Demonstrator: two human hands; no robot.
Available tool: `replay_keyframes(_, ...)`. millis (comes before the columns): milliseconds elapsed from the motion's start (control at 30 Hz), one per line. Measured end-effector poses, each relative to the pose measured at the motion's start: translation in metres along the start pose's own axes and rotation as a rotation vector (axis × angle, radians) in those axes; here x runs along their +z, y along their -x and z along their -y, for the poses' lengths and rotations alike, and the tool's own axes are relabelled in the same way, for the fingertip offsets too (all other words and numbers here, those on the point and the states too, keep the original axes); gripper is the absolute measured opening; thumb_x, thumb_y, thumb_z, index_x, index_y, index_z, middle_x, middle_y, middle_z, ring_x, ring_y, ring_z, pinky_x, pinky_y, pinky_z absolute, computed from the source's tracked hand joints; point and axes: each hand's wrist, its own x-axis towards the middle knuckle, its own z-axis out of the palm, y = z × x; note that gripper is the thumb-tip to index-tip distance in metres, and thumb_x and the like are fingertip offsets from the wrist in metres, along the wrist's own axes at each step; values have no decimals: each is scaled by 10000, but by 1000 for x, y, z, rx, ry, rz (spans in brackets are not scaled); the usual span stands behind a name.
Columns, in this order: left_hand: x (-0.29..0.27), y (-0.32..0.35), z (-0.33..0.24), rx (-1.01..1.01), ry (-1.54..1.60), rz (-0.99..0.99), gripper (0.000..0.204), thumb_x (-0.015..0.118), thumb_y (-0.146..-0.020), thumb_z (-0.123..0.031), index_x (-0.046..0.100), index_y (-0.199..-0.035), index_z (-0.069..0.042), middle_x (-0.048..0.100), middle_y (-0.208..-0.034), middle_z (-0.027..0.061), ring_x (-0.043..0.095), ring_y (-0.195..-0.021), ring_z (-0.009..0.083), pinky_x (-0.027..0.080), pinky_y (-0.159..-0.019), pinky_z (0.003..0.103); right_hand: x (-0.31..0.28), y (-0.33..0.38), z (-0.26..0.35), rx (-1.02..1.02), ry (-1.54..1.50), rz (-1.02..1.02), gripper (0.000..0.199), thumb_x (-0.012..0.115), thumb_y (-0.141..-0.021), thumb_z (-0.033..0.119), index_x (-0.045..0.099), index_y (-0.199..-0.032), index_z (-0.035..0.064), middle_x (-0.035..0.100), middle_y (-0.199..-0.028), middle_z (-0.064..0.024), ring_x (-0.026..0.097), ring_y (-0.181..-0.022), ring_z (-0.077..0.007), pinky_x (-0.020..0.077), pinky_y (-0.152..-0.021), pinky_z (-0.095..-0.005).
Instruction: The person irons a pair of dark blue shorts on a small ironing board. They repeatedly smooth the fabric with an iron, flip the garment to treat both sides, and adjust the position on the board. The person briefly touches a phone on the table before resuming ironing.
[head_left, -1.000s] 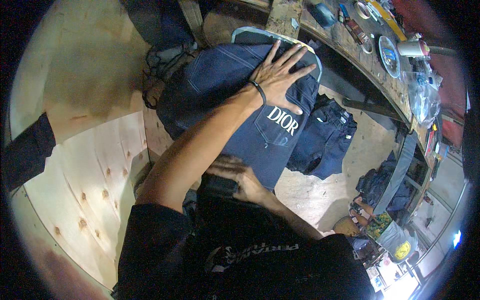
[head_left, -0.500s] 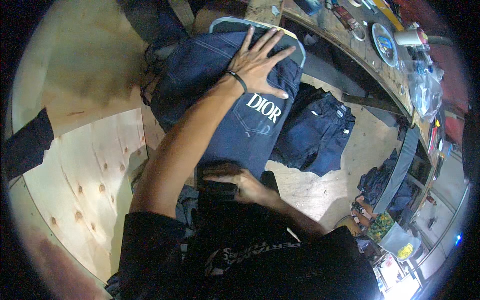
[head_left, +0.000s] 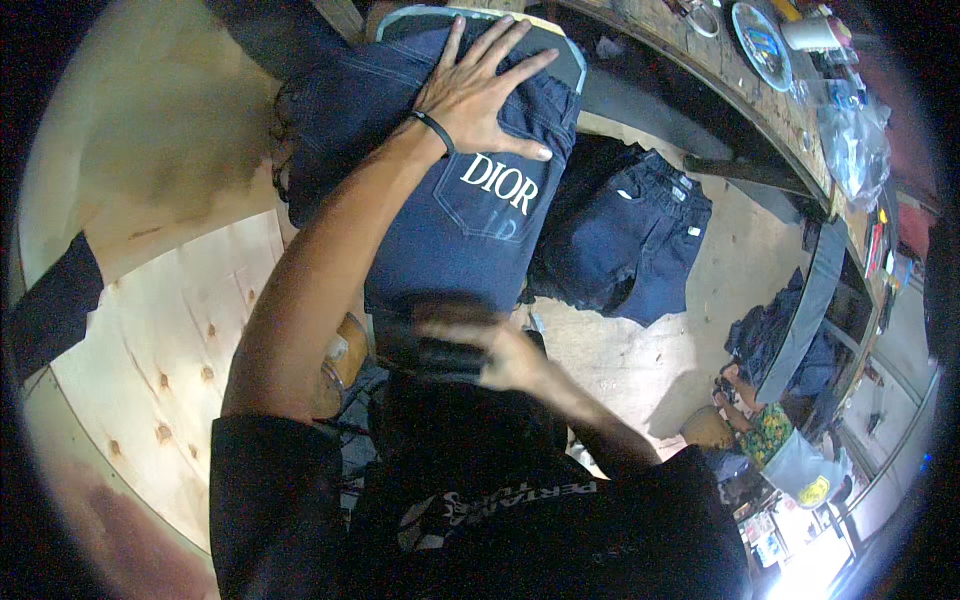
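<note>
Dark blue denim trousers (head_left: 430,275), with white lettering on the back pocket, are drawn over a flat rounded board (head_left: 566,62) with a pale rim. My left hand (head_left: 478,100) lies flat on their upper part, fingers and thumb spread, a dark band round the wrist. Lower down, near my body, my right hand (head_left: 510,357) is at the near end of the trousers, over a dark fold or object that I cannot make out. Motion smears its fingers, so its grip is unclear.
More dark denim trousers (head_left: 630,235) lie stacked to the right. Beyond, a wooden workbench (head_left: 740,130) carries a round blue-rimmed dish (head_left: 762,45) and a clear plastic bag (head_left: 855,145). Another person's arm (head_left: 738,395) shows at the lower right. Plywood (head_left: 165,370) stretches along the left.
The trousers, the board and my left hand sit a little higher and farther left in the picture, as the view has shifted. My right hand stays by the trousers' near end, still blurred.
</note>
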Motion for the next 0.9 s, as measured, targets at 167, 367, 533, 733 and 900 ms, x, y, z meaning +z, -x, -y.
replay_keyframes(167, -1, 0, -3, 8, 85, -45, 1251, 740, -603, -904, 400, -1638, -289, 238, -1734, 181, 175, -1621, 357, 42, -1281, 693, -11, -15, 41, 136, 31, -173, 807, 811, -661, 71, 649, -1450, 97, 606, -1523, -161, 554, -1423, -384, 399, -1221, -495)
replay_keyframes(367, 3, 4, 4, 12, 100, -58, 1253, 721, -612, -921, 414, -1633, -265, 206, -1735, 223, 167, -1619, 387, 46, -1275, 702, -56, -66, 50, 100, 184, -351, 726, 717, -689, 36, 660, -1413, 45, 615, -1488, -212, 554, -1415, -407, 402, -1218, -505)
replay_keyframes(533, -13, -1, -2, -34, 97, 25, 1268, 723, -595, -928, 416, -1631, -265, 244, -1719, 236, 164, -1620, 388, 45, -1278, 697, -57, -62, 20, 147, 242, -408, 722, 692, -599, 13, 693, -1321, -3, 694, -1359, -203, 615, -1330, -412, 442, -1177, -510)
replay_keyframes(733, -30, 85, -18, -552, -106, -269, 921, 661, -961, -615, 350, -1643, -78, 256, -1709, 269, 230, -1591, 449, 167, -1269, 651, -120, -104, -7, 154, 848, -909, 790, 746, -643, 54, 605, -1420, 59, 599, -1392, -205, 478, -1407, -446, 371, -1204, -540)
replay_keyframes(900, -3, 250, -58, -937, 729, -98, 753, 426, -1121, -482, 274, -1622, 58, 366, -1636, 333, 340, -1539, 444, 296, -1257, 458, -50, -61, -65, 169, 881, -806, 847, 761, -621, 31, 596, -1445, 134, 513, -1497, -173, 332, -1502, -491, 308, -1248, -595)
